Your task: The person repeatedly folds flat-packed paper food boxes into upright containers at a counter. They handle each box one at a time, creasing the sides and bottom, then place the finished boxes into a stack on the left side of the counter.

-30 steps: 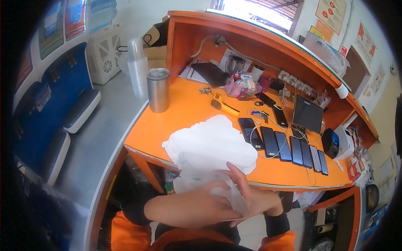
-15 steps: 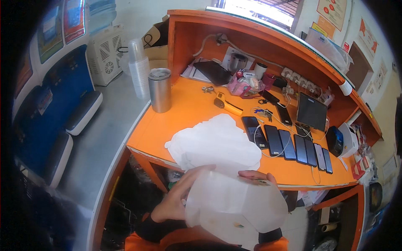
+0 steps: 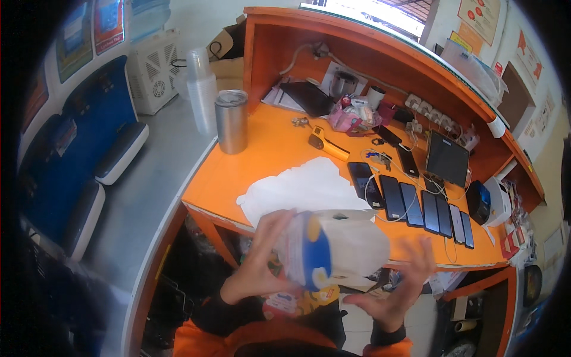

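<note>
My left hand (image 3: 259, 262) is closed on a white sheet of paper or thin card (image 3: 357, 244), which is curled over above my lap. Its turned-over side shows a blue band with yellow spots, and a red, yellow and green print hangs lower. What the sheet is exactly, I cannot make out. Beside the sheet's right end my right hand (image 3: 399, 279) is apart from it, its fingers spread and blurred by motion. Just past the hands, white sheets with uneven edges (image 3: 297, 190) lie on the orange desk (image 3: 202, 184).
Several phones (image 3: 410, 204) with white cables line the desk's right half, by a tablet (image 3: 447, 157). Behind the sheets are a yellow infrared thermometer (image 3: 329, 144), keys and a pink bag (image 3: 351, 116). A steel tumbler (image 3: 231, 122) and stacked clear cups (image 3: 201, 95) stand left.
The white sheet has turned over and bent, bringing its coloured print into view. My right hand has let go of it and moved right, fingers spreading. My left hand keeps its grip.
</note>
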`<action>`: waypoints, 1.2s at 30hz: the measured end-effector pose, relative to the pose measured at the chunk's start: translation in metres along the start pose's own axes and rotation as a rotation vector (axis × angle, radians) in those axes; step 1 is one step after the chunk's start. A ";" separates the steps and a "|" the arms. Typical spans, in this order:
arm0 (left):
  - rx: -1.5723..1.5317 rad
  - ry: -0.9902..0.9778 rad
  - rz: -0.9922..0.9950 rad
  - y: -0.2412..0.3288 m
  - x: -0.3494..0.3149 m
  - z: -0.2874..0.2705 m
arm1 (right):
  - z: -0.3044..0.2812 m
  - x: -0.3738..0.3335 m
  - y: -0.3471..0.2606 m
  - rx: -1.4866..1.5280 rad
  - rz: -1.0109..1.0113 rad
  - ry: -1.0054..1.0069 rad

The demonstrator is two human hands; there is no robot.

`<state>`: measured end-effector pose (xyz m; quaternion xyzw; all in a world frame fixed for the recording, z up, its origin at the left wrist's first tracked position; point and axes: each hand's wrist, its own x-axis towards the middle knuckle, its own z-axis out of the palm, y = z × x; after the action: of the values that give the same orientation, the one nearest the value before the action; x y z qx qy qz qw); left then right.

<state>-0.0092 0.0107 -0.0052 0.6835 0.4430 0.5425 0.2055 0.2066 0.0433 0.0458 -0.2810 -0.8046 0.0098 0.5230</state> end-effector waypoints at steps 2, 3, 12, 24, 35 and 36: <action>0.029 -0.021 -0.011 0.003 0.004 0.002 | -0.017 0.010 -0.007 -0.151 -0.063 -0.517; 0.045 -0.039 -0.014 0.005 0.007 0.004 | -0.007 0.020 -0.015 -0.116 -0.008 -0.502; 0.080 -0.107 -0.001 -0.004 0.008 0.005 | 0.002 0.024 -0.007 -0.021 -0.120 -0.571; 0.151 -0.086 -0.064 -0.003 0.018 0.010 | 0.013 0.025 0.012 0.157 0.041 -0.700; 0.163 0.133 0.158 -0.025 0.004 0.020 | 0.002 0.014 -0.015 -0.252 -0.264 -0.636; 0.106 0.200 0.216 -0.034 -0.001 0.024 | -0.002 0.013 -0.023 -0.294 -0.272 -0.626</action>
<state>-0.0007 0.0328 -0.0395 0.6797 0.4131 0.6027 0.0645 0.1942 0.0298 0.0651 -0.2270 -0.9484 -0.0900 0.2022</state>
